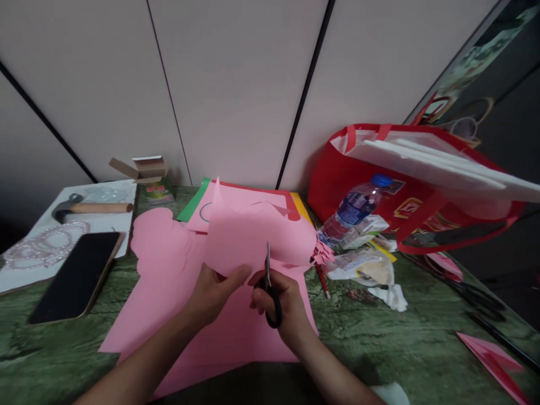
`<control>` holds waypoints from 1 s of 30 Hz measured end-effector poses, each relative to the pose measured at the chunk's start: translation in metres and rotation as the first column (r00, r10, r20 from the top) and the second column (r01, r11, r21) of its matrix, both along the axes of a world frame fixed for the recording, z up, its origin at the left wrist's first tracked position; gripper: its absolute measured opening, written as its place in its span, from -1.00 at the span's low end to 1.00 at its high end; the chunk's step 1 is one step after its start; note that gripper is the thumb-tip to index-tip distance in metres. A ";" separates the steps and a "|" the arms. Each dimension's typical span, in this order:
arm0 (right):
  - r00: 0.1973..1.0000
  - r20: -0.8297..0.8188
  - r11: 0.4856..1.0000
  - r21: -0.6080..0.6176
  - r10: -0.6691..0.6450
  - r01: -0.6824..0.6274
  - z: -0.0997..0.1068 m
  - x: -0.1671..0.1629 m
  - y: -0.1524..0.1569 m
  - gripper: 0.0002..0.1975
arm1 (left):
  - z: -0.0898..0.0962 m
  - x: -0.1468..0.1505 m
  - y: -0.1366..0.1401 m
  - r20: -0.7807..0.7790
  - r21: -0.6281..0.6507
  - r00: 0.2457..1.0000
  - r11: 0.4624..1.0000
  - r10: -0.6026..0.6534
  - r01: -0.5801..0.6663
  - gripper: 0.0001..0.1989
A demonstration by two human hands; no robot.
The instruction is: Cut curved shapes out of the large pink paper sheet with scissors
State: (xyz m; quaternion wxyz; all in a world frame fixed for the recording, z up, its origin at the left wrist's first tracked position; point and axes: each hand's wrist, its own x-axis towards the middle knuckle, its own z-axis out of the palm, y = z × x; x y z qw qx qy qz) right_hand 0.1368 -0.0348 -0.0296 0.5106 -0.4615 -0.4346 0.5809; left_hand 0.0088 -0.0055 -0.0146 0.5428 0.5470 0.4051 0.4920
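My left hand point(217, 292) pinches the lower edge of a pink paper sheet point(240, 242), thumb in front. This sheet is raised and has a partly rounded outline. In my right hand point(280, 301) is a pair of scissors point(274, 306) with black handles, its blades pointing up against the sheet. The blade tips lie over the paper; I cannot tell how far they are apart. Beneath both hands spread larger pink sheets point(219, 349). A scalloped pink cutout point(158, 242) lies to the left.
At left are a phone point(78, 275), a hammer point(101, 207), a bead string point(46, 247) and an opened small box point(158, 188). A water bottle point(354, 208), a red bag point(358, 163), a red pencil point(323, 281) and paper scraps point(390, 296) stand or lie at right.
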 end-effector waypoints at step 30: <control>0.995 -0.070 0.998 0.018 0.066 -0.065 -0.012 -0.007 -0.004 -0.86 | 0.003 -0.001 -0.005 -0.156 0.023 0.970 0.983 0.185 -0.184 -0.86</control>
